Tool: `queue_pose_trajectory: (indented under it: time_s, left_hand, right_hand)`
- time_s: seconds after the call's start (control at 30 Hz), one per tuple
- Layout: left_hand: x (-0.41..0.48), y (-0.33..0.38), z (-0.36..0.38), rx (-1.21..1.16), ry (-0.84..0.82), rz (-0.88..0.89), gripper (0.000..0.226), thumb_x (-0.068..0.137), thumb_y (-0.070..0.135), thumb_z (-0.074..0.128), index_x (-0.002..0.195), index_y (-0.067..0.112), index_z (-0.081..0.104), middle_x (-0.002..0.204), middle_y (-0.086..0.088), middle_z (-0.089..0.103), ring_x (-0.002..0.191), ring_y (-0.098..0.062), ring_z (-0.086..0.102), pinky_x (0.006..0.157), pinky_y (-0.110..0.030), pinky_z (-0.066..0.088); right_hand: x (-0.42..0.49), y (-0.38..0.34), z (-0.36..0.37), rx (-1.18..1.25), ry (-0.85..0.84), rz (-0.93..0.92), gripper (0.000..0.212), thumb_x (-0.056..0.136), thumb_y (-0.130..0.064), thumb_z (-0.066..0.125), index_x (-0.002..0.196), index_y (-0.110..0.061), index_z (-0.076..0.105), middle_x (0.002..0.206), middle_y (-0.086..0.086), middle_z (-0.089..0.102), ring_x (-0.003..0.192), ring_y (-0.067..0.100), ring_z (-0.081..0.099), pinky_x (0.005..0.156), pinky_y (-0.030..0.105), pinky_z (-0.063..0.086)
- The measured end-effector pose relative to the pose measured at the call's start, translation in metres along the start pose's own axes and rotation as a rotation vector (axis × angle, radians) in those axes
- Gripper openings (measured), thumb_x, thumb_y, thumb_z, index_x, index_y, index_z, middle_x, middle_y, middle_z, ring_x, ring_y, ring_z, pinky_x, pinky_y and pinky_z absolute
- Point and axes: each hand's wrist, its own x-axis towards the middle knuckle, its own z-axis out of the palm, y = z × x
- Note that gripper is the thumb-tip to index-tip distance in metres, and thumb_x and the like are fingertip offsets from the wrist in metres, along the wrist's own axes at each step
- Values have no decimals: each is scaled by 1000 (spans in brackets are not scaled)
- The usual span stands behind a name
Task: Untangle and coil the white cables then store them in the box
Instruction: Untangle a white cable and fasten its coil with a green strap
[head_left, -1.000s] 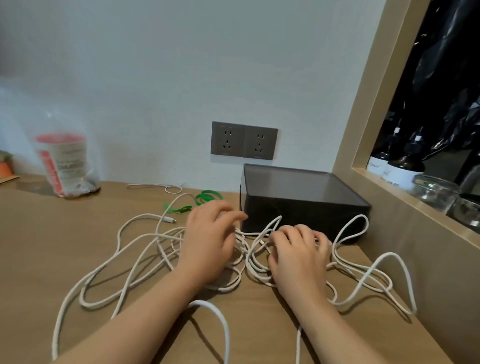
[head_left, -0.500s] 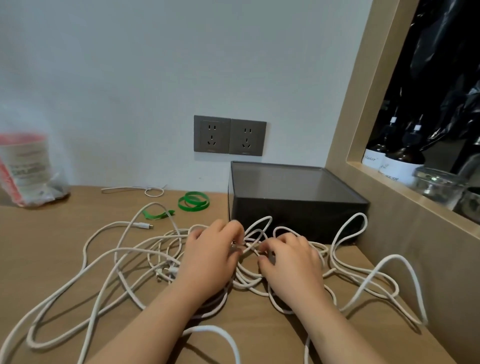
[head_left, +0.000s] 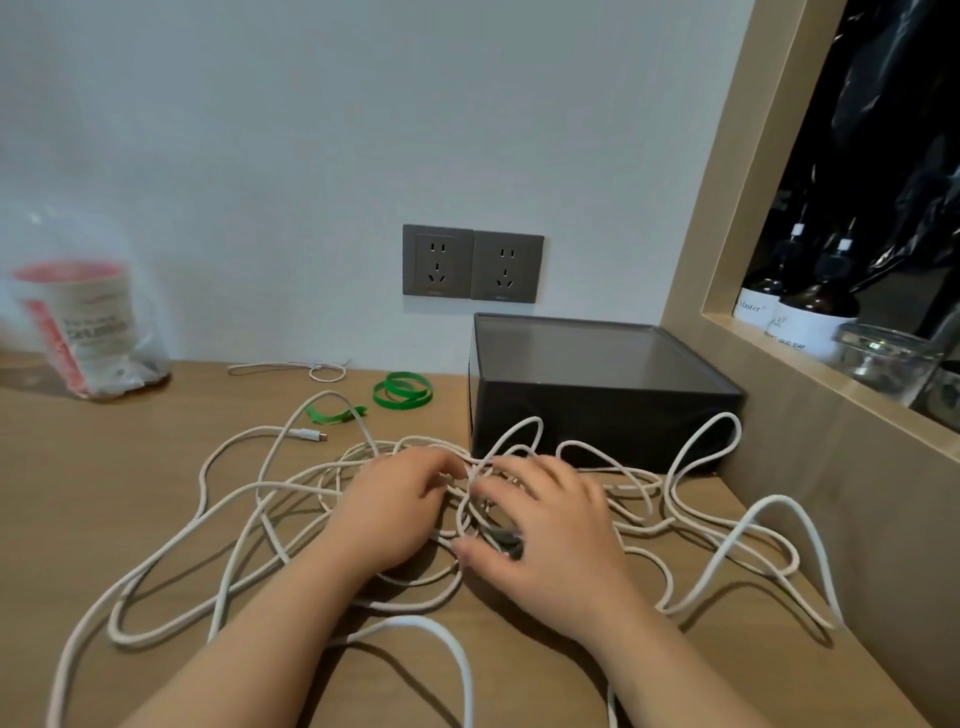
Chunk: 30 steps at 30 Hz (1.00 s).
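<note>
The left hand (head_left: 395, 512) curls its fingers round the white cables (head_left: 774, 499) on the table (head_left: 104, 467). The right hand (head_left: 556, 540) lies spread on them. The box (head_left: 597, 405) sits at one o'clock.

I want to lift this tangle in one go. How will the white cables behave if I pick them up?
Probably floppy: the cables lie in loose, sagging loops across the table. Likely to rise as one clump, since strands cross many times between the left hand and right hand. Somewhat springy too: several loops stand in arches by the box.
</note>
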Motion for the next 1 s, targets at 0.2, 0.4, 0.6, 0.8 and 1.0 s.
queue_pose_trajectory:
  time_s: [0.2, 0.4, 0.6, 0.8, 1.0]
  left_hand:
    - [-6, 11, -10, -23, 18, 3, 28, 93, 9, 47, 111, 27, 60, 122, 6, 58, 105, -7, 52, 84, -16, 38]
    - [-8, 4, -62, 311, 395, 54, 26, 93, 22, 49, 115, 26, 62, 132, 5, 54, 126, -19, 42, 103, -39, 33]
    - [4, -38, -38, 200, 16, -427, 45, 99, 43, 29, 138, 24, 39, 149, -3, 37, 136, -29, 33, 110, -60, 21]
    - [2, -31, -22, 62, 31, -318, 35, 101, 31, 35, 121, 20, 62, 124, -7, 63, 115, -27, 54, 92, -30, 40]
    - [20, -55, -40, 234, 330, -344, 29, 93, 26, 48, 118, 26, 64, 134, -7, 55, 126, -27, 44, 100, -43, 36]
  right_hand:
    - [-2, 10, -2, -99, -13, 194, 44, 91, -55, 40, 133, -42, 41, 136, -19, 45, 129, 11, 29, 105, 34, 20]
    - [-2, 8, -1, -154, -16, 241, 33, 94, -46, 39, 122, -36, 54, 126, -17, 53, 122, 11, 36, 103, 33, 23]
    - [-2, 9, -1, -122, -3, 233, 32, 91, -49, 37, 112, -35, 57, 112, -17, 57, 113, 9, 42, 99, 32, 26]
    - [3, -5, 2, -96, 264, -27, 31, 89, -43, 37, 104, -26, 58, 110, -7, 62, 104, 16, 53, 92, 36, 32]
    - [11, -15, 13, -114, -204, -215, 54, 90, -56, 17, 133, -36, 43, 142, -14, 44, 134, 12, 30, 109, 37, 9]
